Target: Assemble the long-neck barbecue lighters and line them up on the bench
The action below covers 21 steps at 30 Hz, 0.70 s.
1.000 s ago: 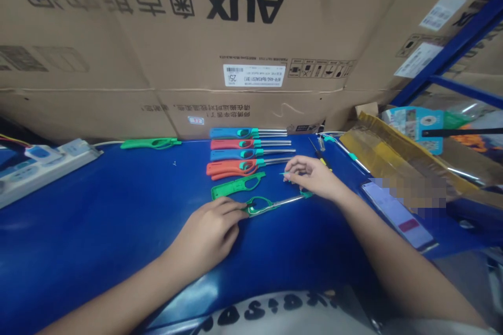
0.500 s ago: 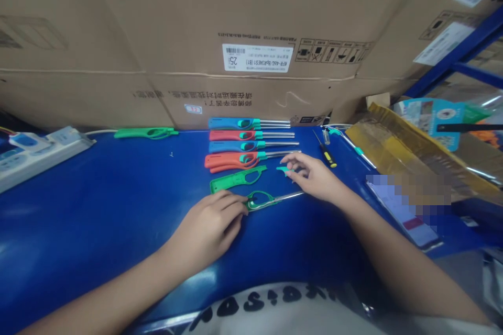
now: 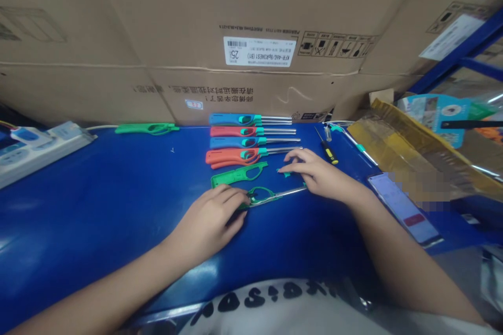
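Bare forearms [image 3: 401, 256], white T-shirt [image 3: 302, 316], seemingly black lettering [image 3: 271, 296]

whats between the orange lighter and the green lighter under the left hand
In the head view, a green lighter body with no metal nozzle lies between the orange lighter and the green lighter under the left hand.

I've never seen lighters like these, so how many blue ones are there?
2. The first blue lighter tops the row on the table; the second blue lighter lies third down.
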{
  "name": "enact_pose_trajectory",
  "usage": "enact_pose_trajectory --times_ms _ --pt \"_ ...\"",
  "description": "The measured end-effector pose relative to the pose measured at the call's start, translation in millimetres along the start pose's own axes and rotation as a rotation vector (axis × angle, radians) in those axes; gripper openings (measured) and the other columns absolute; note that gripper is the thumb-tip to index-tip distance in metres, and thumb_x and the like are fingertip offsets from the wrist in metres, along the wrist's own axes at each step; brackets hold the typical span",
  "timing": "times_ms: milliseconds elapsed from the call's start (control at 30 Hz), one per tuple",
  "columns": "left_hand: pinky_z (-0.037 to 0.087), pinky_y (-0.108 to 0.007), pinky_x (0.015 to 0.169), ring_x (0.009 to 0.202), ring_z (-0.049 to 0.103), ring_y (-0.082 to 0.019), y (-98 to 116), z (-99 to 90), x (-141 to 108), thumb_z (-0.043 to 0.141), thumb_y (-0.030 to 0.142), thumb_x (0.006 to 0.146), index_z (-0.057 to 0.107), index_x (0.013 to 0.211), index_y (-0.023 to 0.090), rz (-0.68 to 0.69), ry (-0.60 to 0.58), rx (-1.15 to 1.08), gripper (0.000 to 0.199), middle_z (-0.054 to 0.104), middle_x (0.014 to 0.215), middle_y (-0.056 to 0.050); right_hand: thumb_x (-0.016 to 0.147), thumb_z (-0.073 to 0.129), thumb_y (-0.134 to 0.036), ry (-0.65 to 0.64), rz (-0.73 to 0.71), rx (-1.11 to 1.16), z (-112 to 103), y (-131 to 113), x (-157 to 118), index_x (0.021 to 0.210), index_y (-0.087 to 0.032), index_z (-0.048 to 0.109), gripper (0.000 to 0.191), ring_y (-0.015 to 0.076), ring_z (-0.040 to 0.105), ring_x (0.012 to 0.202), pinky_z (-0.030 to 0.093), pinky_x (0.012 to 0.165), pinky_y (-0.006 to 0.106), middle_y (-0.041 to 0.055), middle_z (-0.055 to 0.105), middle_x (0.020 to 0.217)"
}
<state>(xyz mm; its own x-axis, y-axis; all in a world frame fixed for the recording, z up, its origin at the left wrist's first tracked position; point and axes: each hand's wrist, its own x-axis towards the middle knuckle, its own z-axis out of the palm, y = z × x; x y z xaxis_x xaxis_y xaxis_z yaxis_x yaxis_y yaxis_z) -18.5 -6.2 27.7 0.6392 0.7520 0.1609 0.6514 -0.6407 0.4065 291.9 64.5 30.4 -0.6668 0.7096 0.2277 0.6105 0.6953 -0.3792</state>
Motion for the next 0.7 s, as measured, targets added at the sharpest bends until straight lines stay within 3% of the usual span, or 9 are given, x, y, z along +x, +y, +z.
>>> enact_pose_trajectory --times_ms 200,300,400,500,700 --pt "0.053 -0.043 0.095 0.109 0.062 -0.025 -3.6 2.6 1.8 0.051 0.017 0.098 0.062 0.117 0.021 -0.014 -0.021 -0.015 0.022 0.069 0.119 -0.007 0.098 0.053 -0.024 -0.032 0.118 -0.094 10.0 4.8 0.8 0.113 -0.02 0.069 0.022 0.026 0.063 0.102 0.052 0.091 0.043 0.0095 0.068 0.103" --pt "0.053 -0.044 0.095 0.108 0.063 -0.026 -4.5 2.2 2.8 0.053 0.018 0.097 0.061 0.118 0.021 -0.025 -0.014 -0.019 0.022 0.069 0.12 -0.007 0.098 0.057 -0.033 -0.01 0.175 -0.11 6.7 5.1 -1.2 0.111 -0.021 0.068 0.021 0.025 0.064 0.1 0.052 0.087 0.039 0.0084 0.066 0.103" --pt "0.053 -0.043 0.094 0.107 0.063 -0.027 -4.5 1.1 3.7 0.055 0.021 0.098 0.061 0.119 0.02 -0.03 0.009 -0.019 0.022 0.069 0.118 -0.008 0.096 0.059 -0.03 -0.006 0.208 -0.077 5.7 5.5 -2.0 0.111 -0.022 0.066 0.019 0.0227 0.064 0.098 0.052 0.085 0.036 0.0081 0.062 0.109" --pt "0.054 -0.043 0.092 0.105 0.064 -0.027 -4.4 0.7 4.6 0.053 0.024 0.099 0.061 0.12 0.019 -0.038 0.029 -0.018 0.022 0.07 0.116 -0.009 0.094 0.06 -0.024 -0.02 0.224 -0.028 8.0 3.5 -0.1 0.099 -0.021 0.065 0.008 0.0205 0.063 0.094 0.05 0.083 0.034 0.0071 0.063 0.11" --pt "0.054 -0.044 0.092 0.105 0.064 -0.027 -6.9 2.9 6.2 0.061 0.028 0.097 0.063 0.119 0.019 -0.042 0.03 -0.02 0.024 0.07 0.114 -0.008 0.093 0.063 -0.023 -0.023 0.21 0.07 12.6 -15.6 5.7 0.09 -0.02 0.065 0.005 0.0138 0.059 0.071 0.045 0.068 0.027 0.001 0.066 0.083"
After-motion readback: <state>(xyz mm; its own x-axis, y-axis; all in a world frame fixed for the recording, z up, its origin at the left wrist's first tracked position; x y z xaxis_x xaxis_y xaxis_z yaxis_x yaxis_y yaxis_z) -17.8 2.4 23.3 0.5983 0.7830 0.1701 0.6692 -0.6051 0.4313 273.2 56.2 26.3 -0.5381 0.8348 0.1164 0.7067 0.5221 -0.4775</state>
